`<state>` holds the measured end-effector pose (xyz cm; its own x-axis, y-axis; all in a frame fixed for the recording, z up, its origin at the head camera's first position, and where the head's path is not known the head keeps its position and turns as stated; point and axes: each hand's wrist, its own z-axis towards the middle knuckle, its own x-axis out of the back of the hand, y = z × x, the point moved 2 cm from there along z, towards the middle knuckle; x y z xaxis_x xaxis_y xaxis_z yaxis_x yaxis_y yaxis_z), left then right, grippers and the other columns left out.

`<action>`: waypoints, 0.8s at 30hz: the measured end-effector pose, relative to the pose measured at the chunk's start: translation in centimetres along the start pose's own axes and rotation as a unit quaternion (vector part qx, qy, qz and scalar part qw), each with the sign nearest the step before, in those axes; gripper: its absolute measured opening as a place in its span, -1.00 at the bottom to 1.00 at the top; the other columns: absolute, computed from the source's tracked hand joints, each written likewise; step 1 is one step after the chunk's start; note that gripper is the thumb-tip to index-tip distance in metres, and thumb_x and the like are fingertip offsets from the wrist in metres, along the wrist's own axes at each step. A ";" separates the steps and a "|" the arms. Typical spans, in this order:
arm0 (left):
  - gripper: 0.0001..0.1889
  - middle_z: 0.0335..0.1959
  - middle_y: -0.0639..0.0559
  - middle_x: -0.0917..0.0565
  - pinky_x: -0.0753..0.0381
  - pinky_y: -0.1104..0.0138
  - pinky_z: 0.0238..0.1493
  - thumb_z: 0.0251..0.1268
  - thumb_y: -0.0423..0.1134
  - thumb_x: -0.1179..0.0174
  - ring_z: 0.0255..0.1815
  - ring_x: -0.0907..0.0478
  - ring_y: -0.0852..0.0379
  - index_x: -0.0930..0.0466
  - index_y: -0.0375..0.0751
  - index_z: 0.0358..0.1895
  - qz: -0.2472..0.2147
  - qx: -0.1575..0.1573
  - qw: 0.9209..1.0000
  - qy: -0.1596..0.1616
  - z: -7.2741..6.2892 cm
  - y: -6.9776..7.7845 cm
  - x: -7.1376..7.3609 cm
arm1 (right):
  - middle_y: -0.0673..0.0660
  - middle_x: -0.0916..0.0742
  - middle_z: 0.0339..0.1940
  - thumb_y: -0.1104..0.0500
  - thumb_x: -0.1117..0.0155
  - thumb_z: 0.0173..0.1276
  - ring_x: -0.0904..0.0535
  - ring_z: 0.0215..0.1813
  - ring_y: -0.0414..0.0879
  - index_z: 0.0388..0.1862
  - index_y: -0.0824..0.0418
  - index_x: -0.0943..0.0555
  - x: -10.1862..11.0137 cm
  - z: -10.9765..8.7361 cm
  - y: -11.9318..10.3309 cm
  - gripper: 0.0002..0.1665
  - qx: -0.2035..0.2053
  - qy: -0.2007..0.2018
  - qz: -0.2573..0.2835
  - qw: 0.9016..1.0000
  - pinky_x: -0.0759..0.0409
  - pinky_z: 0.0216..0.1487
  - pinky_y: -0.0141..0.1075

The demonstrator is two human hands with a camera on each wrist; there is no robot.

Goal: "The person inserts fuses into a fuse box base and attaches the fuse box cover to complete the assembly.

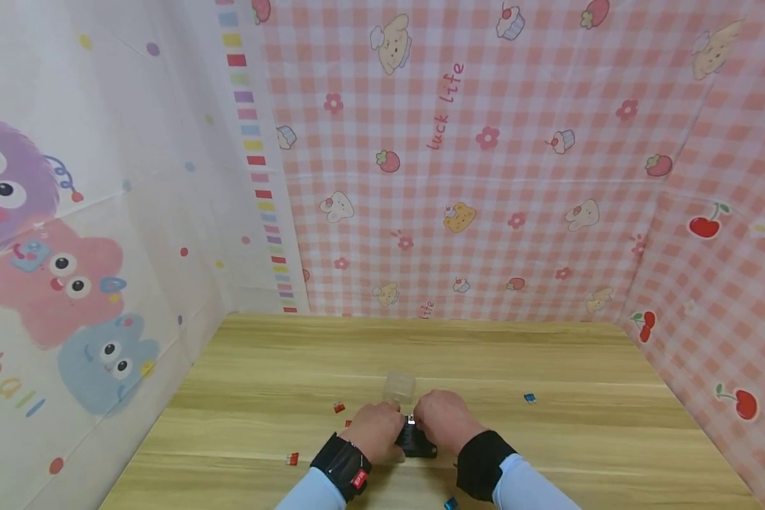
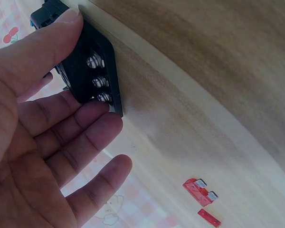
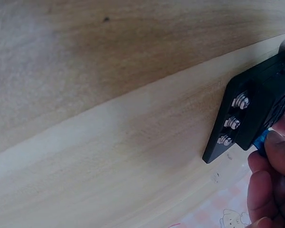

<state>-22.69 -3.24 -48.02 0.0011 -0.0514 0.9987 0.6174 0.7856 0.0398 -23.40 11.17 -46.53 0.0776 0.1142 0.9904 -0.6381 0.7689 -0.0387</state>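
A black fuse block (image 1: 416, 445) with metal screw terminals along its edge sits on the table between both hands. My left hand (image 1: 376, 430) grips it, with the thumb (image 2: 61, 35) on one side and fingertips against the other in the left wrist view. My right hand (image 1: 449, 418) pinches a blue blade fuse (image 3: 261, 144) between thumb and finger, right at the block's side. How deep the fuse sits in a slot is hidden by the fingers. Just beyond the block lies a clear plastic cover (image 1: 399, 386).
Red blade fuses (image 1: 339, 407) lie loose to the left of my left hand; two red pieces (image 2: 198, 192) show in the left wrist view. One blue fuse (image 1: 530, 398) lies to the right and another (image 1: 450, 503) near the front edge. Patterned cloth (image 1: 484, 177) encloses the wooden table.
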 end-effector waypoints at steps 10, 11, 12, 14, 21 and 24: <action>-0.61 -0.44 0.14 -0.50 -0.45 0.28 -0.38 -0.18 0.02 -0.59 -0.43 -0.45 0.21 -0.71 -0.13 -0.32 -0.003 0.006 1.000 -0.005 0.1 0.0 -0.1 | -0.10 -0.56 -0.67 0.36 -0.43 0.09 -0.39 -0.55 -0.22 -0.62 0.10 -0.63 0.2 0.1 -0.3 -0.78 -0.013 -0.011 -0.011 1.000 -0.43 -0.44 -0.32; -0.60 -0.44 0.14 -0.50 -0.45 0.27 -0.39 -0.18 0.02 -0.59 -0.43 -0.46 0.21 -0.71 -0.13 -0.33 -0.001 0.005 1.000 -0.003 0.1 0.0 -0.2 | -0.10 -0.56 -0.67 0.36 -0.43 0.10 -0.39 -0.55 -0.22 -0.61 0.10 -0.63 0.1 0.1 -0.3 -0.78 -0.017 -0.013 -0.012 1.000 -0.44 -0.44 -0.32; -0.60 -0.44 0.14 -0.50 -0.45 0.27 -0.39 -0.18 0.02 -0.59 -0.43 -0.46 0.21 -0.71 -0.13 -0.33 0.002 0.004 1.000 -0.001 0.1 0.0 -0.2 | -0.10 -0.56 -0.66 0.36 -0.43 0.10 -0.40 -0.55 -0.21 -0.61 0.10 -0.63 0.1 0.1 -0.4 -0.78 -0.019 -0.014 -0.014 1.000 -0.44 -0.43 -0.32; -0.60 -0.44 0.14 -0.50 -0.46 0.27 -0.40 -0.18 0.03 -0.59 -0.43 -0.46 0.21 -0.71 -0.13 -0.33 0.005 0.003 1.000 0.001 0.1 0.0 -0.2 | -0.09 -0.56 -0.66 0.36 -0.44 0.11 -0.39 -0.55 -0.21 -0.61 0.10 -0.63 0.1 0.1 -0.4 -0.77 -0.024 -0.016 -0.016 0.999 -0.44 -0.42 -0.32; -0.60 -0.44 0.14 -0.50 -0.45 0.28 -0.37 -0.17 0.01 -0.59 -0.43 -0.45 0.21 -0.71 -0.14 -0.31 -0.003 0.012 1.000 -0.011 0.2 0.0 -0.2 | -0.09 -0.55 -0.65 0.36 -0.44 0.12 -0.38 -0.54 -0.22 -0.58 0.11 -0.64 -0.2 0.3 -0.3 -0.79 -0.029 -0.035 -0.010 0.999 -0.45 -0.38 -0.32; -0.59 -0.43 0.14 -0.50 -0.46 0.27 -0.35 -0.16 0.02 -0.59 -0.42 -0.46 0.21 -0.71 -0.14 -0.29 -0.003 0.016 1.000 -0.016 0.2 0.1 -0.2 | -0.10 -0.55 -0.65 0.36 -0.44 0.13 -0.37 -0.53 -0.23 -0.58 0.12 -0.64 -0.3 0.4 -0.3 -0.79 -0.029 -0.036 -0.001 0.999 -0.46 -0.36 -0.32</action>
<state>-22.77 -3.08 -48.16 -0.0289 -0.0363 0.9989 0.5921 0.8046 0.0463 -23.51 10.69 -46.76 0.0234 0.0685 0.9974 -0.5920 0.8048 -0.0414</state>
